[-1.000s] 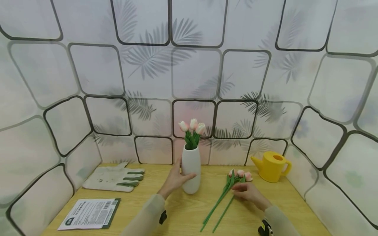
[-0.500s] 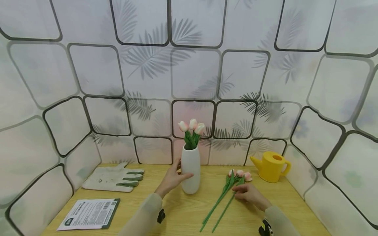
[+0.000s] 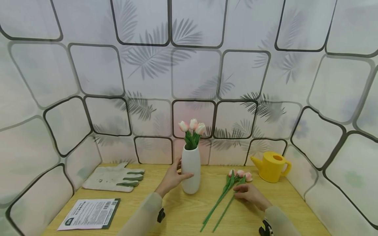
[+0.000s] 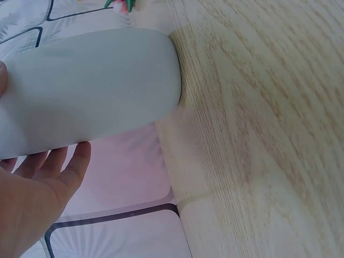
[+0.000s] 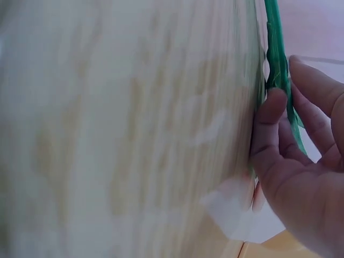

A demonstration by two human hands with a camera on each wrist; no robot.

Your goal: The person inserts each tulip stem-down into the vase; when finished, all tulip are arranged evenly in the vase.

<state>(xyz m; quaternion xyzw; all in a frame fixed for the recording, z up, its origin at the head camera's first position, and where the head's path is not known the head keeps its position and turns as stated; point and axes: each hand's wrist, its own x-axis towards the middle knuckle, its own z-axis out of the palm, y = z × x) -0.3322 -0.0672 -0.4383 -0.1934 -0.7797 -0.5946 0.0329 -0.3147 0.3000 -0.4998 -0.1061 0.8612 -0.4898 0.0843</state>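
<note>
Left of the left hand (image 3: 172, 179), a pale, green-trimmed glove (image 3: 107, 178) lies flat, a printed sheet (image 3: 88, 214) on its near side; and beyond the right hand (image 3: 250, 194), off right, there stands a yellow watering can (image 3: 271, 167)!

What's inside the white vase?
Three pale pink-and-white tulips with green leaves rise from the mouth of the white vase. Whatever lies lower down, stems or anything else, is hidden by its wall.

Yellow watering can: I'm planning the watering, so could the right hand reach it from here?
Probably yes: bare tabletop lies between the right hand and the yellow watering can, though that hand is busy at a tulip stem.
</note>
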